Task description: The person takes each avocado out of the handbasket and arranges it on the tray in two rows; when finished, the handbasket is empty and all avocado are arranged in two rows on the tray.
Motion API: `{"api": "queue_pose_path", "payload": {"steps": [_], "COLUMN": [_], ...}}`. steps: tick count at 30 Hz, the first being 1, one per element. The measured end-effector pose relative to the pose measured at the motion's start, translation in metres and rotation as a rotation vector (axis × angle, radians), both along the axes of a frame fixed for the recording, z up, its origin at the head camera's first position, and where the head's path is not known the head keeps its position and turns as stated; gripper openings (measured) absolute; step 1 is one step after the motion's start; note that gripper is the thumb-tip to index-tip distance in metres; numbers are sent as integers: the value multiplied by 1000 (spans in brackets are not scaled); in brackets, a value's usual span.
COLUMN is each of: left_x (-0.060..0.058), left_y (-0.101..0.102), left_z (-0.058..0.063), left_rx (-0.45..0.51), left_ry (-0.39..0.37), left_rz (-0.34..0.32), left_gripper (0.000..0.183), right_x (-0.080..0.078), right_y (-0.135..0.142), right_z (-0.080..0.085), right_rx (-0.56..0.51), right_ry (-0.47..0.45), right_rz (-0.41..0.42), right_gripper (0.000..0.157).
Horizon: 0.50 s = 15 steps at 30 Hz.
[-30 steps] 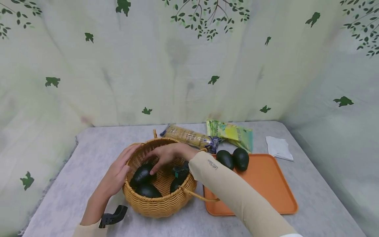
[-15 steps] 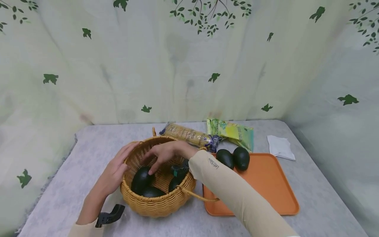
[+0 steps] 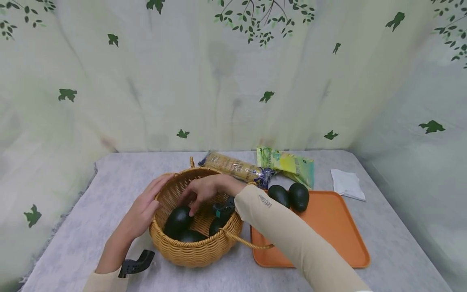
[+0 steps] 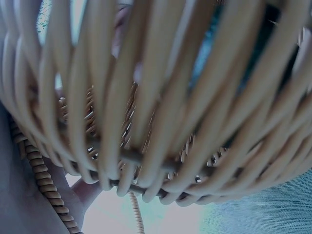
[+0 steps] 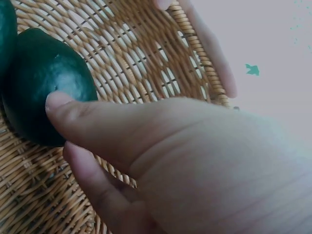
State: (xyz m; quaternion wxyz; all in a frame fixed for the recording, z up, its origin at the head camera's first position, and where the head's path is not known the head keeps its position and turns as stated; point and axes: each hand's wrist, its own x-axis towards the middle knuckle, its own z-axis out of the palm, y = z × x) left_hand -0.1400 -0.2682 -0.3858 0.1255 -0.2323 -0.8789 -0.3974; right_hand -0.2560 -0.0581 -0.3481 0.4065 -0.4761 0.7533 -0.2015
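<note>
In the head view a round wicker basket [image 3: 193, 256] stands on the table, with several dark green avocados inside. My left hand [image 3: 143, 211] grips its left rim, thumb inside and fingers along the outer wall. My right hand [image 3: 209, 190] reaches into the basket, thumb and fingers on the upper left avocado [image 3: 178, 222]. In the right wrist view the thumb presses that avocado [image 5: 41, 97] and a finger curls below it; the other fingertips are hidden. A second avocado [image 3: 191, 236] lies under it, and a third [image 3: 216, 226] sits to the right. Basket weave [image 4: 161, 97] fills the left wrist view.
An orange tray [image 3: 337, 235] lies right of the basket, with two avocados [image 3: 299, 197] at its far left corner. Behind are a clear-and-blue food packet [image 3: 237, 167], green-yellow packets [image 3: 286, 164] and a white folded tissue [image 3: 348, 185]. The basket handle [image 3: 248, 242] hangs toward the tray.
The avocado under my right hand has turned more upright and the one beneath it has shifted slightly right. My right fingers have curled in a little. My left hand stays on the rim.
</note>
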Motion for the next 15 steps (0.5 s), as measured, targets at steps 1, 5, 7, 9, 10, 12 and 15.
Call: {"api": "queue_pose_path", "payload": {"steps": [1,5,7,9,10,12,15], "left_x": [0,2,2,2,2,2,0], "left_y": [0,0,0,0,0,0,0], "left_z": [0,-2,-2,-2,-2,-2,-2], "left_rx": [-1,-8,-14,-17,-20,-24,-33], "left_ry": [-2,-3,-4,-5,-4,-2,-2], "left_rz": [0,8,14,16,16,17,19], "left_gripper": [81,81,81,80,80,80,80], "right_x": [0,2,2,3,3,3,3], "right_y": [0,-2,-2,-3,-3,-3,-3], "right_z": [-1,-5,-5,-4,-4,-3,-2], "right_rx": [-2,-15,-10,-2,1,5,6], "right_ry": [7,12,-1,-4,-3,-5,-21], "right_rz": [13,48,52,62,66,67,53], "right_gripper": [55,53,53,52,52,52,54]}}
